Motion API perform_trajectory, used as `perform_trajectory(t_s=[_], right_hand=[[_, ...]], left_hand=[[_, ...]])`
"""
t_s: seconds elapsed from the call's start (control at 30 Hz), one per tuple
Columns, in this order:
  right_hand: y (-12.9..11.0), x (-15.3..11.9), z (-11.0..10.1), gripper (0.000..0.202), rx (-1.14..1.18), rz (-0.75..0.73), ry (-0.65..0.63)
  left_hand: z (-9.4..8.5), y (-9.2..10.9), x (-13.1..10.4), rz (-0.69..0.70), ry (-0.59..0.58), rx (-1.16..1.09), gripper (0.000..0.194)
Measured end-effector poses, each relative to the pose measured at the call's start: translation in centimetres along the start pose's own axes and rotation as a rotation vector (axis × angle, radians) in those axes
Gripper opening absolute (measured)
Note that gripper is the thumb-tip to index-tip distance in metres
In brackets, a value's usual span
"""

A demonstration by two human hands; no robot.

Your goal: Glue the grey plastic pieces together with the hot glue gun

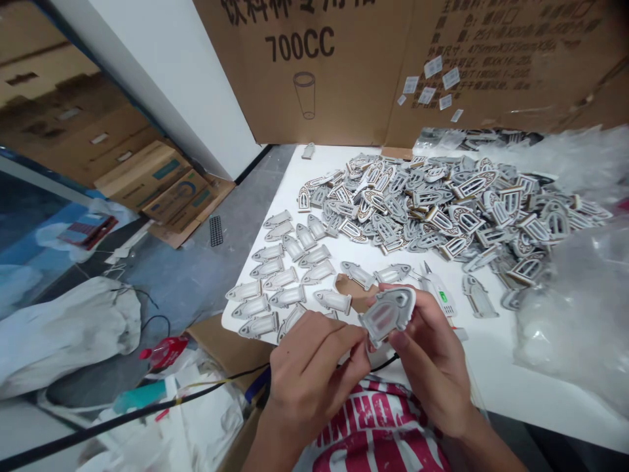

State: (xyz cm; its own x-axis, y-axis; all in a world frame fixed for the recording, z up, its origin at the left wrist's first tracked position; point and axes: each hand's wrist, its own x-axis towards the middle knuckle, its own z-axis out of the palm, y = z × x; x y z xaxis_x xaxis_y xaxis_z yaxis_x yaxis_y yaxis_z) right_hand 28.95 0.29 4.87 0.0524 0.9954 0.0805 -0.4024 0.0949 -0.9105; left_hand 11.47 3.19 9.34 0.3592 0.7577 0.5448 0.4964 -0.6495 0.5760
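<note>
My right hand (435,367) holds up a small grey arched window-shaped piece (386,318) between thumb and fingers, its plain grey side facing me. My left hand (317,367) is closed, with the fingertips pinched at the lower left edge of that piece. Whatever is between those fingertips is hidden. Behind the hands, a brown cardboard scrap (351,292) lies on the white table (491,367). Close to my right fingers rests a white handheld tool (439,295) with a metal tip and a green display.
Similar pieces (280,278) lie spread on the left of the table. A large heap of them (417,203), some with brown patterned fronts, fills the back. Clear plastic bags (580,314) stand at right. A big carton (334,85) rises behind; a red-labelled bottle (164,353) is lower left.
</note>
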Motion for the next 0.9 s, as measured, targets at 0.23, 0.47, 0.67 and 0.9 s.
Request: perform_trajectory(t_s=[0.23,0.47,0.67,0.9], right_hand=[[-0.4,-0.1,0.3,0.041,-0.012,-0.01,0.03],[-0.3,-0.2,0.4,0.043,-0.057,-0.067,0.039],[-0.4,-0.2,0.3,0.042,-0.061,-0.069,0.082],[-0.3,-0.2,0.4,0.039,-0.006,-0.047,0.098]], left_hand=[[-0.2,0.3,0.1,-0.138,0.021,-0.174,0.026],[-0.1,0.6,0.0,-0.143,0.0,-0.218,0.026],[-0.1,1.2,0.0,-0.182,-0.035,-0.31,0.023],[0.1,1.0,-0.3,-0.38,0.038,-0.455,0.016]])
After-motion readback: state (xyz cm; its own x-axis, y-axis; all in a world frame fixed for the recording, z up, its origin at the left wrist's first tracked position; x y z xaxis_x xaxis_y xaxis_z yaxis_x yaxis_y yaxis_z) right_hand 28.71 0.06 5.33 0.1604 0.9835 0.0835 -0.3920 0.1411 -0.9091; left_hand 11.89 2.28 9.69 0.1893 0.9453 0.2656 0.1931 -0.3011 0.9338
